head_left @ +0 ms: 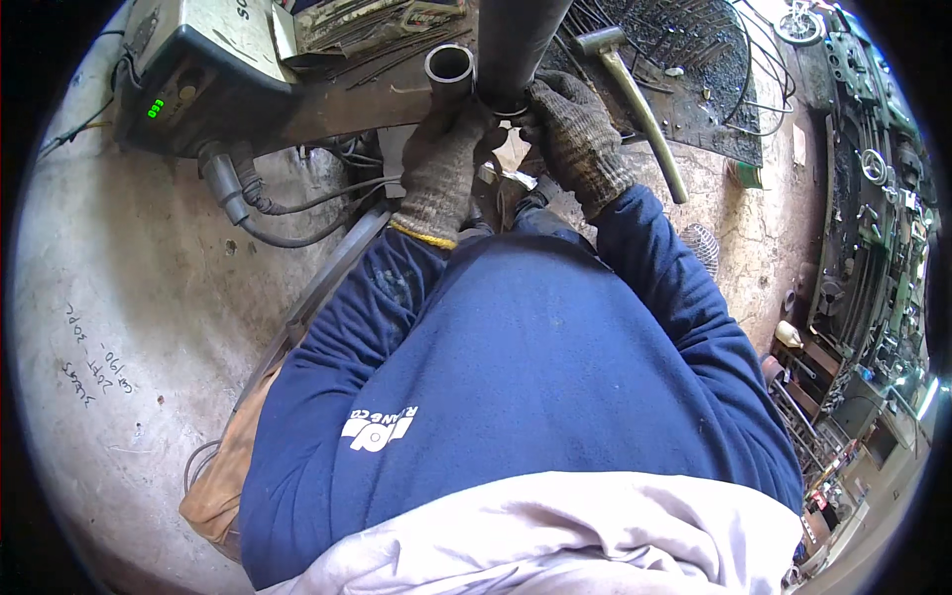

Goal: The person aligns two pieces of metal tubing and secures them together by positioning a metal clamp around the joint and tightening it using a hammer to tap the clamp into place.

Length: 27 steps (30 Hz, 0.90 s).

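A thick dark grey pipe [518, 45] comes in from the top edge, its lower end between my two gloved hands. My left hand [442, 159], in a knitted grey-brown work glove with a yellow cuff edge, is closed around a short pipe piece [449, 67] whose round open mouth faces up. That piece sits just left of the thick pipe. My right hand [583, 139], gloved alike, has its fingers curled against the right side of the thick pipe's lower end. Its fingertips are partly hidden there.
A hammer [635, 109] lies on the bench to the right, handle jutting over the edge. Cables [759, 59] coil beyond it. At left stands a boxy machine [213, 74] with a lit green display and a plugged cable [233, 193]. Thin rods [382, 64] lie at the back.
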{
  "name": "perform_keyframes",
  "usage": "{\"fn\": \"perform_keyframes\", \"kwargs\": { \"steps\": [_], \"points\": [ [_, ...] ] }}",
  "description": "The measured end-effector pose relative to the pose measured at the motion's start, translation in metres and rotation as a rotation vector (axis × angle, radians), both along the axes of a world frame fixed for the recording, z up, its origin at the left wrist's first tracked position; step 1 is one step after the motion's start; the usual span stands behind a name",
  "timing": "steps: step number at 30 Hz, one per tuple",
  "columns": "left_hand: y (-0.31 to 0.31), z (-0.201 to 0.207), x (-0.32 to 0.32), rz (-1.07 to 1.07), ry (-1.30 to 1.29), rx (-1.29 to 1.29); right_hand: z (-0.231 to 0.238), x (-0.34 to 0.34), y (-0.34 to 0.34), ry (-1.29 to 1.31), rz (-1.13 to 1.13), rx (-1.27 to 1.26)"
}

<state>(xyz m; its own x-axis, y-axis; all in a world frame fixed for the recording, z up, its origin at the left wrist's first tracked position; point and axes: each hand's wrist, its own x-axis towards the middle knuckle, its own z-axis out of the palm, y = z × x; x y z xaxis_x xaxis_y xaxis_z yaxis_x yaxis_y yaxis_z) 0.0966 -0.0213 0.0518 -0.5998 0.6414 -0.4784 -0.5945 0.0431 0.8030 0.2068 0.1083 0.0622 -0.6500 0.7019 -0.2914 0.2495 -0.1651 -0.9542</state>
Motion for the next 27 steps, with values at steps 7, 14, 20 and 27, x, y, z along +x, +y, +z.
{"fn": "perform_keyframes", "kwargs": {
  "steps": [7, 14, 20, 27],
  "points": [
    [0.004, -0.019, -0.002, 0.056, -0.164, 0.186, -0.001, -0.004, -0.003, 0.044, -0.110, -0.099],
    [0.007, -0.014, 0.000, 0.084, -0.151, 0.100, -0.012, 0.001, 0.000, 0.146, 0.019, 0.226],
    [0.006, -0.018, -0.001, 0.060, -0.132, 0.177, -0.002, 0.000, 0.001, 0.076, 0.006, 0.062],
    [0.008, -0.014, -0.001, 0.059, -0.124, 0.201, -0.009, 0.007, 0.009, -0.097, 0.234, 0.975]
  ]
}}
